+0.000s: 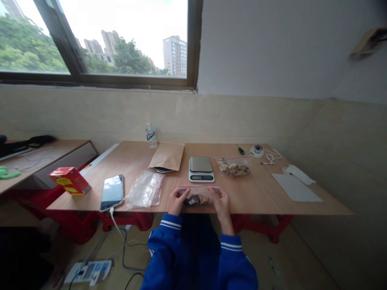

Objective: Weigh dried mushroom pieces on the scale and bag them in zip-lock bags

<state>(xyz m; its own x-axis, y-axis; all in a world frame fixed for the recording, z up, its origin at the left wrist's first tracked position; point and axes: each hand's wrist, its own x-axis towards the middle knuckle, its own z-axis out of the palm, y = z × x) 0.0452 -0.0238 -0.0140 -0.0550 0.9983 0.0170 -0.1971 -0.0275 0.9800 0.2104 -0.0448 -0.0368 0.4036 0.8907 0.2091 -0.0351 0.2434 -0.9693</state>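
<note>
The zip bag (196, 200) lies with its long axis running left to right, its red-striped top edge on the far side, toward the kitchen scale (201, 169), and its bottom turned toward the person. It is at the near edge of the bench (254, 194), about midway along that edge, directly in front of the scale and close to it. Both hands hold the bag: the left hand (178, 200) grips its left end, thumb laid over the plastic, and the right hand (222, 202) pinches the right end near the red strip; whether the strip is sealed cannot be told. To the left, a narrow stretch of wood separates the left hand from a stack of flat plastic bags (146, 189), with a phone (112, 192) beyond them. On the right there is more room, bare wood reaching from the right hand across to a white sheet (296, 187). Farther back, a filled bag (235, 168) sits just right of the scale, and a brown paper pouch (169, 156) lies to its left. The held bag is clear and wrinkled, with dark brown lumps, a tan piece and a small pale square showing in it, partly blurred.
</note>
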